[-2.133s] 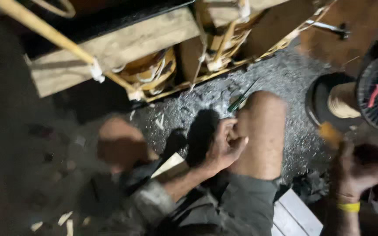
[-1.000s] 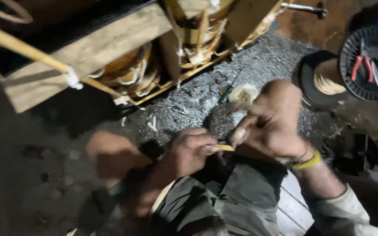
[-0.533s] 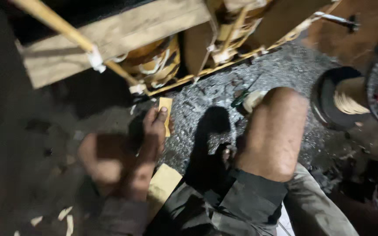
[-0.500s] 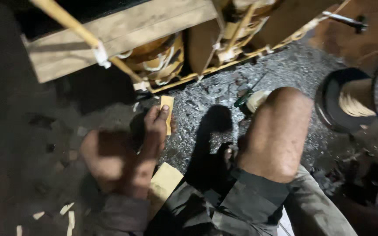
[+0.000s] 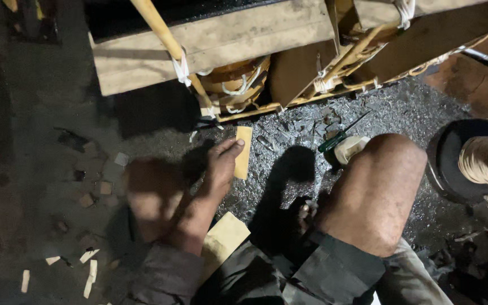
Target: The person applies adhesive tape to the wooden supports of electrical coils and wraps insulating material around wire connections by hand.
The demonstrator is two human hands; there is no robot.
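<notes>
My left hand (image 5: 219,166) reaches forward over the dark floor and holds a small yellow rectangular strip (image 5: 243,151) by its edge, between thumb and fingers. The strip points toward the wooden frame with a wound copper coil (image 5: 238,79) and white ties. My right hand is out of sight; only my bare right knee (image 5: 378,189) and my left knee (image 5: 151,192) show. A larger yellow sheet (image 5: 222,240) lies under my left forearm.
A green-handled screwdriver (image 5: 334,139) and a pale roll of tape (image 5: 350,149) lie on grey metal shavings by my right knee. A spool of tan cord (image 5: 484,160) stands at the right. Small wood chips (image 5: 88,262) litter the floor at the lower left.
Two seconds ago both hands worked together near my knee. My left hand has since reached out to the left with the yellow strip, and my right hand has left the view.
</notes>
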